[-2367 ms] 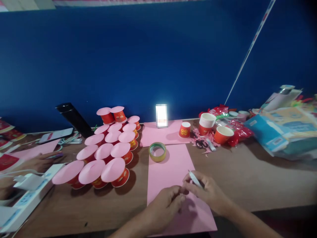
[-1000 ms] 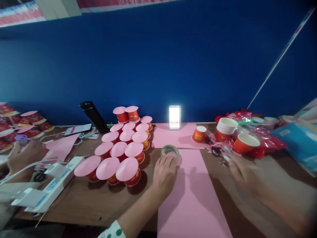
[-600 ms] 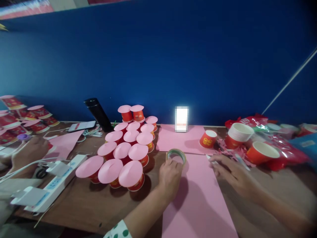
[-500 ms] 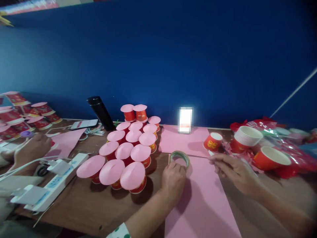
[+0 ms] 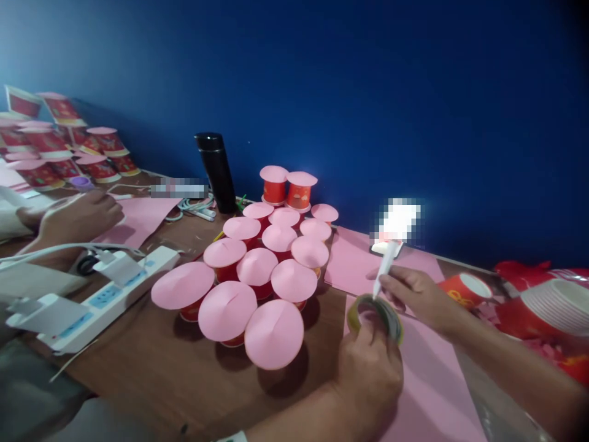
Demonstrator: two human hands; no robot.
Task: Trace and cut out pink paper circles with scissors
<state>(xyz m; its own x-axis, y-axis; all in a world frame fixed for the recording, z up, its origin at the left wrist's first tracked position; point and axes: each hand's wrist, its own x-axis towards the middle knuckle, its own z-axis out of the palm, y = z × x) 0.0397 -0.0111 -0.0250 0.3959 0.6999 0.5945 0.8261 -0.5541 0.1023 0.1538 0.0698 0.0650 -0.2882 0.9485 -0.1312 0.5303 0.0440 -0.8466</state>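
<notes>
My left hand (image 5: 370, 365) is closed on a roll of tape (image 5: 394, 322), its fingers reaching into the ring. Under the roll lies a sheet of pink paper (image 5: 430, 383). In my right hand (image 5: 416, 294) is a white pen (image 5: 383, 273), held upright between the fingers. The pen's lower end is at the far rim of the roll; whether it touches the paper is hidden. Behind the pen, a lit phone (image 5: 396, 222) leans by the wall. To the left of my hands stand several red paper cups with pink paper cone tops (image 5: 275, 334).
A red cup (image 5: 467, 290) and stacked paper cups (image 5: 552, 310) lie right of my right arm. A black flask (image 5: 216, 175) stands by the blue wall (image 5: 322, 92). At left are a power strip (image 5: 110, 301), another person's hand (image 5: 80, 218) and more red cups (image 5: 48, 141).
My right hand has moved left from beside the red cup to the tape roll, bringing the pen to its rim. My left hand still holds the roll. The view has turned and tilted.
</notes>
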